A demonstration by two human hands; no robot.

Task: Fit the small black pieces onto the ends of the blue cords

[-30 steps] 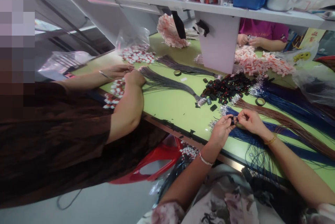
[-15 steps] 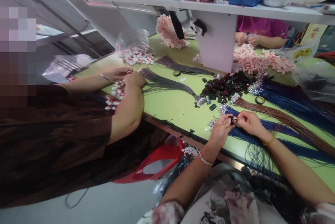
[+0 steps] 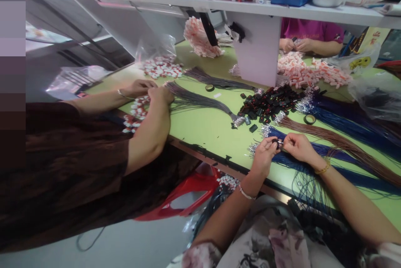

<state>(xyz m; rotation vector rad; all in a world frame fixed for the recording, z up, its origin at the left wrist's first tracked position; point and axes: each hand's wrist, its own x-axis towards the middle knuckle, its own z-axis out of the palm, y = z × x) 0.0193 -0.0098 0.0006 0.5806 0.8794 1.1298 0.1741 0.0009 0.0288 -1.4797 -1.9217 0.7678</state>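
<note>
My left hand (image 3: 263,155) is closed on a small black connector housing (image 3: 276,142), held in the fingertips over the table's front edge. Facing it, my right hand (image 3: 299,147) pinches a thin wire whose metal terminal (image 3: 281,143) points at the housing. Whether the tip is inside the housing is too small to tell. Bundles of blue wires (image 3: 286,158) with silvery terminals lie under and beside both hands. Just behind them runs a brown wire bundle (image 3: 332,139). Beyond sits a heap of black housings (image 3: 271,103), with a few loose ones at its near side.
A co-worker's hands (image 3: 156,90) work at left near red-and-white connectors (image 3: 163,67) and grey wires (image 3: 203,99). Another person's hands (image 3: 296,45) are behind an orange-and-white heap (image 3: 297,69). A tape roll (image 3: 310,119) lies behind my right hand. A shelf (image 3: 188,4) spans above.
The view has shifted slightly, so the scene sits a little further left. My hands keep nearly the same pose, still together at the black housing.
</note>
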